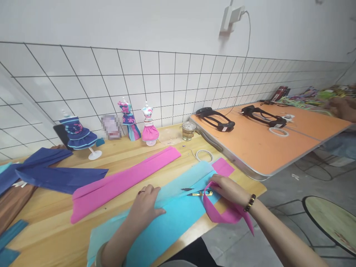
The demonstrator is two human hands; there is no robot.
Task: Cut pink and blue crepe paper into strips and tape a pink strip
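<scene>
A wide sheet of light blue fabric (167,230) lies near the table's front edge, with a paler, thin folded layer (182,180) on it. My left hand (146,205) rests on this blue fabric, thumb spread from the fingers. My right hand (224,185) is closed at the right end of the fabric, with a narrow pink fabric strip (222,216) looping and hanging from it. Its fingertips are partly hidden. Gold-handled scissors (200,193) with dark blades lie on the blue fabric beside my right hand. A pink piece (224,167) shows behind that hand.
Behind lies a long folded pink fabric (122,185); dark blue fabric (58,174) is at left. Dressed mini mannequins (150,128) stand along the wall near a glass jar (188,131). An orange table (250,148) bears black headsets (215,120). A stool (330,218) stands right.
</scene>
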